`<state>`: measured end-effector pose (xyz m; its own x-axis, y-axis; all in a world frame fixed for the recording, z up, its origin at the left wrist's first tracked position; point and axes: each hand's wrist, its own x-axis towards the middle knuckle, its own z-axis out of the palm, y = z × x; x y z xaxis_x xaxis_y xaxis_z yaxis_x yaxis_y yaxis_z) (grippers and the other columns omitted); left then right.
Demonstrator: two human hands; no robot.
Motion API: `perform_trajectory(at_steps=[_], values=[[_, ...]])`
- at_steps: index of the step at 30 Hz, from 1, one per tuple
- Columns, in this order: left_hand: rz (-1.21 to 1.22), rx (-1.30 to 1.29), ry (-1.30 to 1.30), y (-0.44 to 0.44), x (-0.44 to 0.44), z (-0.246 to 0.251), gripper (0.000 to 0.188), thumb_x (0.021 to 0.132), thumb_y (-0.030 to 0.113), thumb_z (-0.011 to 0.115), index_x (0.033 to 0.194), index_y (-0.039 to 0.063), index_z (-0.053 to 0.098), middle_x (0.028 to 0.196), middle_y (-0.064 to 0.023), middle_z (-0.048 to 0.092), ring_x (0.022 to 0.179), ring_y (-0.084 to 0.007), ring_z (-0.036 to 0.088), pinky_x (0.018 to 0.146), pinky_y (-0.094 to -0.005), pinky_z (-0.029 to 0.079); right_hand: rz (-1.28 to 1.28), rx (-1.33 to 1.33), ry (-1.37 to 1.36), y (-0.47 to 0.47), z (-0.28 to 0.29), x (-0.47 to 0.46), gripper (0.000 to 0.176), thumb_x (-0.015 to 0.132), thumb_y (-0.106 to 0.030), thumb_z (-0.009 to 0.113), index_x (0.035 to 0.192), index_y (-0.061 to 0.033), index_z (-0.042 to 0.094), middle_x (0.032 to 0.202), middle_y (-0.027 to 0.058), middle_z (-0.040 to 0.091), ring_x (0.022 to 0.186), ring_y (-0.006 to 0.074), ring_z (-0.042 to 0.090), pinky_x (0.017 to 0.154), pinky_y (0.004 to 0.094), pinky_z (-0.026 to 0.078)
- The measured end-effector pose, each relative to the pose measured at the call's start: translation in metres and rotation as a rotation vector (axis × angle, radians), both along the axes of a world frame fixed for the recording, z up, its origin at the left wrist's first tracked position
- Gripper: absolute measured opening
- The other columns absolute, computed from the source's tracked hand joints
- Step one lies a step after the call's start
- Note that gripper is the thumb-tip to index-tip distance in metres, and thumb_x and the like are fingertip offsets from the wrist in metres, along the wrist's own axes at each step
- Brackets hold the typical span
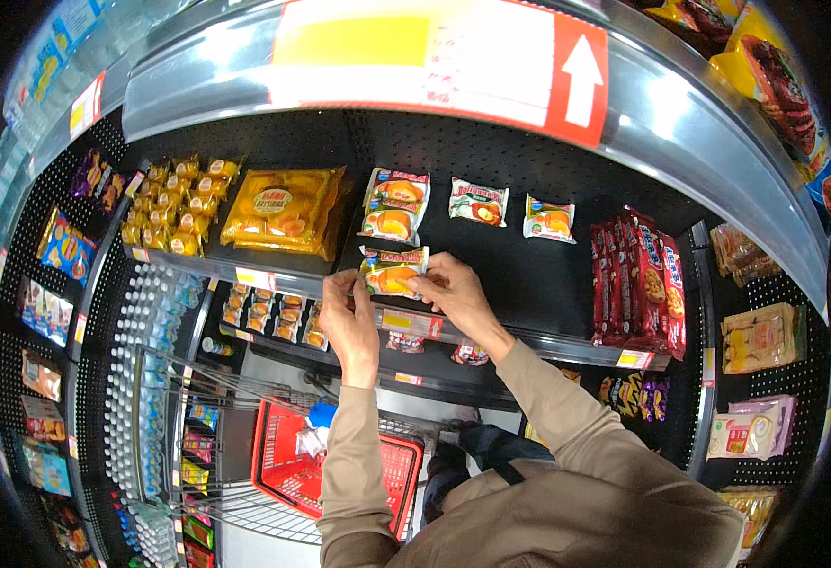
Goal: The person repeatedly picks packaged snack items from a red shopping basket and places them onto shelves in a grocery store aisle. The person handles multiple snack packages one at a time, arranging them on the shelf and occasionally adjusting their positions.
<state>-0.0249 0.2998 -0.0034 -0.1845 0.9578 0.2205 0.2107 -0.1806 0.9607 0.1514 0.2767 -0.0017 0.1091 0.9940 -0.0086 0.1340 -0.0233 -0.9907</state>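
Both my hands are on a small white-and-yellow snack cake packet (392, 268) at the front edge of a black shelf. My left hand (350, 312) pinches its left end between thumb and fingers. On the other end, my right hand (451, 287) grips the lower right corner. Right behind it on the shelf, two similar packets (394, 206) lie one against the other. Farther right are a white packet with a red-and-green print (478, 201) and another yellow-and-white packet (549, 219).
Left on the shelf are a large golden bag (280, 209) and several small golden packs (181, 202). Red biscuit packs (639, 284) stand at the right. Below, a red basket (265, 433) sits in a wire cart (245, 515). A shelf rail with price tag (490, 60) crosses overhead.
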Motion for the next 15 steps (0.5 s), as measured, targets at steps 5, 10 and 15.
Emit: perform_trajectory(at_steps=[5, 10, 15], values=[[0.008, -0.01, 0.073, 0.02, 0.0, -0.005, 0.015, 0.102, 0.005, 0.062, 0.113, -0.005, 0.065, 0.096, -0.0152, 0.075, 0.079, -0.0191, 0.07, 0.072, -0.0336, 0.055, -0.069, -0.074, -0.024, 0.024, 0.001, -0.007, 0.027, 0.096, -0.022, 0.078, 0.102, -0.0008, 0.063, 0.082, 0.0051, 0.069, 0.069, 0.0092, 0.063, 0.053, 0.0279, 0.051], [0.029, 0.057, 0.127, 0.029, 0.002, -0.012, 0.02, 0.102, 0.008, 0.063, 0.117, -0.005, 0.067, 0.101, -0.0188, 0.075, 0.085, -0.0255, 0.074, 0.076, -0.0356, 0.057, -0.108, -0.085, -0.063, 0.033, 0.0, -0.012, 0.031, 0.096, -0.019, 0.078, 0.11, -0.0017, 0.056, 0.086, 0.0068, 0.068, 0.068, 0.0093, 0.064, 0.047, 0.0243, 0.051], [0.012, 0.04, 0.248, 0.031, 0.003, -0.012, 0.026, 0.104, 0.006, 0.061, 0.125, -0.009, 0.065, 0.113, -0.0198, 0.075, 0.1, -0.0216, 0.073, 0.085, -0.0343, 0.056, -0.178, -0.071, -0.103, 0.037, -0.001, -0.017, 0.043, 0.094, -0.018, 0.08, 0.115, -0.0008, 0.047, 0.086, 0.0108, 0.067, 0.065, 0.0119, 0.066, 0.042, 0.0258, 0.051]])
